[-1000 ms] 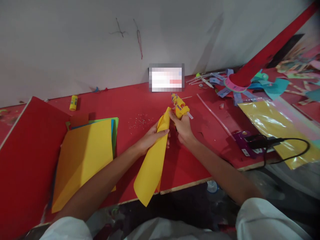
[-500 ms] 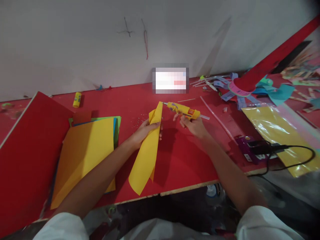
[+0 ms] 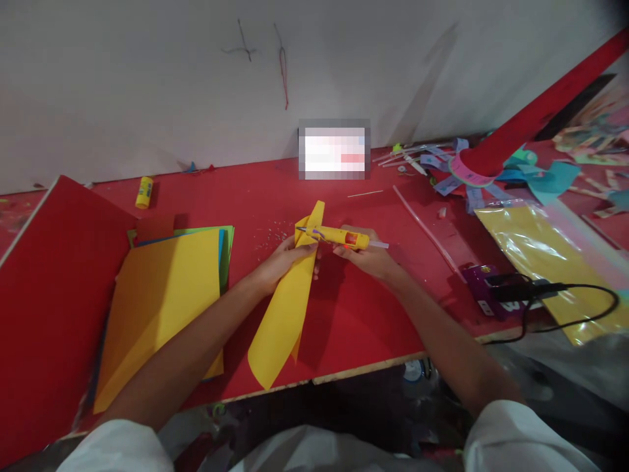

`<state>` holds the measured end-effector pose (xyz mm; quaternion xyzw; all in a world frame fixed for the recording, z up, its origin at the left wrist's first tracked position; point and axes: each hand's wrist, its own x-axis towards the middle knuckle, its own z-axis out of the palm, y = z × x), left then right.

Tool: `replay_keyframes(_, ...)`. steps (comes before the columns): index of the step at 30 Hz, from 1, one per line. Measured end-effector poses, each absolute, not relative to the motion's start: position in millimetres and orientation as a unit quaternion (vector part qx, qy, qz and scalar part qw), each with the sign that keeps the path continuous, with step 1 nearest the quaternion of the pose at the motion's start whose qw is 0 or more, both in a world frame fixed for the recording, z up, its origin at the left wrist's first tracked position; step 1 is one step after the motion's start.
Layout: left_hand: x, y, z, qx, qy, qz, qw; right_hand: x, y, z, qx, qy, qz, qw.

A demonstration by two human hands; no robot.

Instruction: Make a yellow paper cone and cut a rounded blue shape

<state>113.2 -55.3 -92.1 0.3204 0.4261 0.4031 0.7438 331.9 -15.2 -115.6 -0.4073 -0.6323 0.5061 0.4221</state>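
Note:
A rolled sheet of yellow paper [image 3: 285,314] is held up over the red table, its thumb side gripped by my left hand [image 3: 284,265]. Some of the left fingers show behind its right edge. My right hand [image 3: 368,255] is wrapped round a yellow glue gun [image 3: 339,236], a clear glue stick poking from its rear. The gun lies across the upper part of the paper, nozzle pointing left at the folded edge. Whether the nozzle touches the paper, I cannot tell. A small red light glows under the gun.
On the left lie stacked coloured sheets [image 3: 167,295], a big red board [image 3: 44,301] and a yellow glue tube [image 3: 144,193]. To the right are a clear stick [image 3: 427,233], a purple box [image 3: 484,298] with a black cable, and a plastic-wrapped yellow pack [image 3: 540,262].
My right hand has moved the glue gun left, so its nozzle has gone from the paper's top right edge to its upper left fold. My left hand still holds the paper.

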Motion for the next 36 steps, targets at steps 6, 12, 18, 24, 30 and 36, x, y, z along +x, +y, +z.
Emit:
replay_keyframes(6,113.6,-55.1,-96.2,0.325,0.416,0.405,0.747,332.8,-12.1,-115.4,-0.380,-0.717,0.436,0.390)
replay_keyframes(12,114.5,-56.2,-92.6,0.324,0.418,0.397,0.750,336.6,-8.3,-120.9,-0.381,-0.737,0.412,0.377)
replay_keyframes(18,115.5,-55.9,-94.0,0.325,0.423,0.400,0.746,337.6,-11.1,-118.4,-0.361,-0.766,0.396,0.355)
replay_keyframes(24,115.2,-56.3,-93.8,0.324,0.425,0.394,0.748,338.3,-8.3,-120.9,-0.369,-0.766,0.378,0.366)
replay_keyframes(30,115.5,-56.0,-94.4,0.324,0.424,0.397,0.747,338.9,-7.2,-120.7,-0.375,-0.765,0.381,0.359)
replay_keyframes(36,114.3,-55.6,-96.0,0.320,0.437,0.401,0.739,337.6,-11.8,-117.5,-0.369,-0.753,0.399,0.370)
